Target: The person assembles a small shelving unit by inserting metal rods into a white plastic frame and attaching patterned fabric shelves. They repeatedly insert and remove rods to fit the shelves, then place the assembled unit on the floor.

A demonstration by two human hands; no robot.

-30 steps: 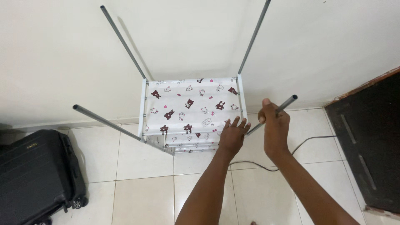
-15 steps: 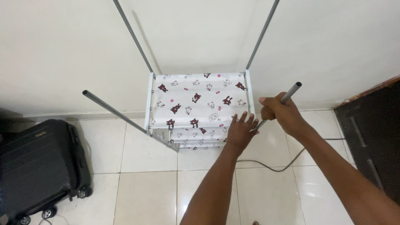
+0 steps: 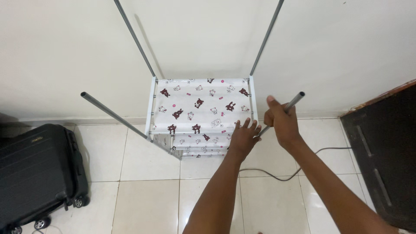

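Right hand: fist wrapped round the near-right metal pole just below its open top end; thumb up along the tube. Looks like it's steadying the pole.
Left hand: flat, fingers spread, holding nothing; palm pressed on the front-right corner of the fabric shelf, prob. to brace the frame against the pull on the pole.
Rack: small shelf unit w/ white cloth tiers printed w/ little bears, standing on the tiled floor hard against the white wall. At least 1 lower tier peeks out under the top one.
Poles: 4 grey tubes rise from the corners, splaying toward the camera. Back 2 run out of frame at top; front-left pole ends free, open-mouthed, nobody touching it.
Joint: where the held pole meets the shelf corner is hidden behind the left hand, so can't tell if it's seated.
Suitcase: black, wheeled, lying on the floor at left, well apart from the rack.
Cable: thin dark lead snaking over the tiles from behind the arms toward the right.
Right edge: dark panel, wood-trimmed, prob. a door; too cropped to say.
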